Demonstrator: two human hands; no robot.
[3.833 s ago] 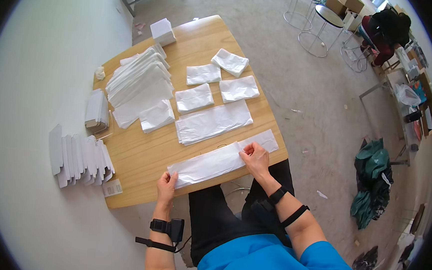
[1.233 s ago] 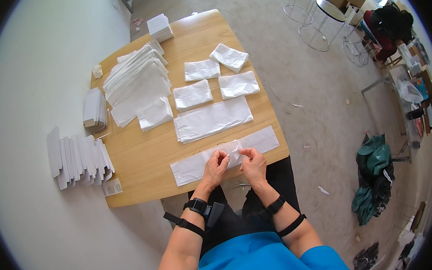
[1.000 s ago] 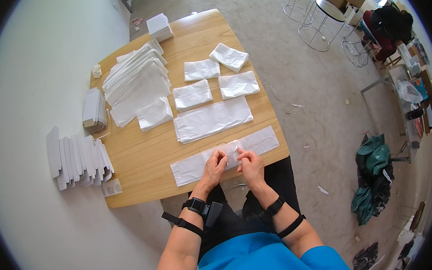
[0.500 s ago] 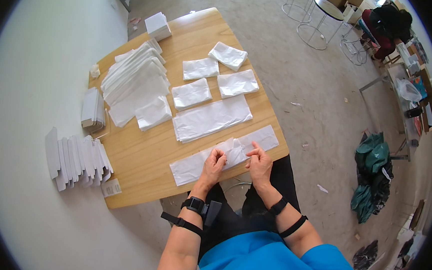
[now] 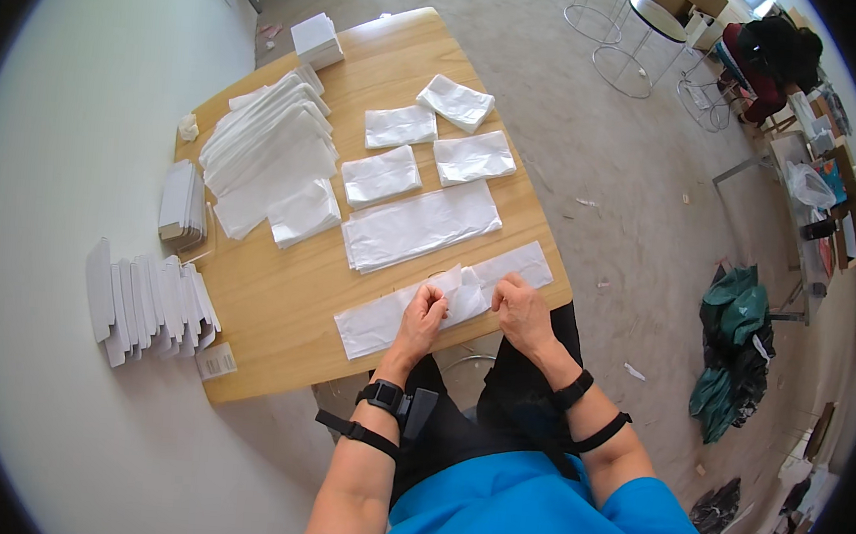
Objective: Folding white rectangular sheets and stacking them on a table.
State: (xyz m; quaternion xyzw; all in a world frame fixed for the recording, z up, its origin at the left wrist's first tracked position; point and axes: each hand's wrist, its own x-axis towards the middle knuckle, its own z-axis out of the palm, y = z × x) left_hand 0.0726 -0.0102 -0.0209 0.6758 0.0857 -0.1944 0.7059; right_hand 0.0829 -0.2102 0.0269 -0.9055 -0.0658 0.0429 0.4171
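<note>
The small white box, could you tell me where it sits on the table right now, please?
In the head view the small white box sits at the wooden table's far left corner, just beyond the fanned stack of white sheets, far from both hands.

Left hand (image 5: 422,318) fingertips hidden in white bag (image 5: 443,299) fold; grip on it unclear

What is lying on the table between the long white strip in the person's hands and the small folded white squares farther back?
A flattened long white bag, seen in the head view.
</note>
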